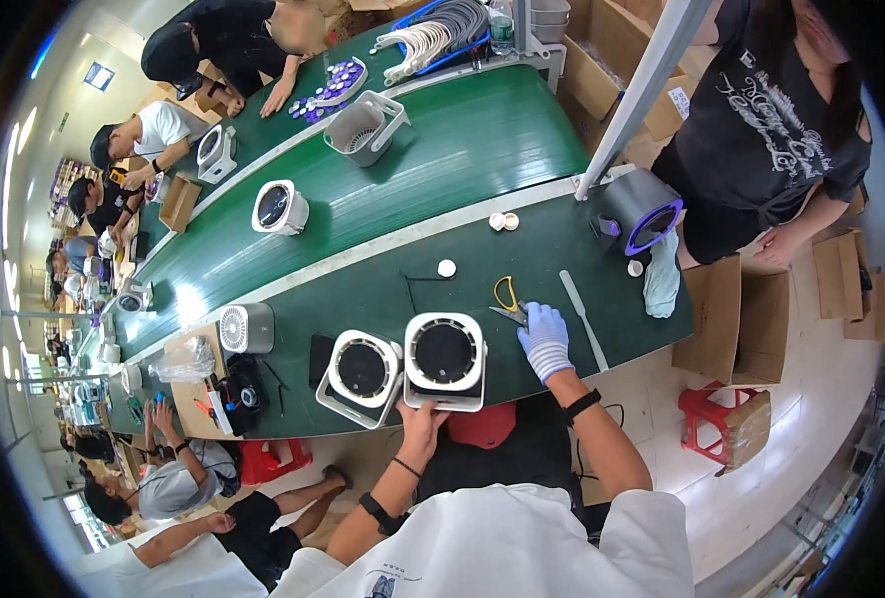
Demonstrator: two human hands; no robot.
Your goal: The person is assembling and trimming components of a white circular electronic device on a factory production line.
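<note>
At the table's near edge stands a white fan housing (444,356) with a dark round face and a U-shaped stand. My bare left hand (422,429) is closed on the lower edge of that stand, its fingertips partly hidden beneath. Just left of it, a second white fan housing (363,370) leans against the first. My right hand (545,337), in a pale blue and striped glove, rests on the tabletop with fingers stretched forward. Its fingertips reach the scissors (505,292) with yellow handles. A long pale strip (584,321) lies to the right of this hand.
Beyond the green table (622,319), a conveyor belt (462,130) carries a grey basket-like housing (362,132) and a white unit (281,208). A dark fan (642,211) and a cloth (662,282) occupy the right end. Small white caps (447,268) lie around; co-workers surround the line.
</note>
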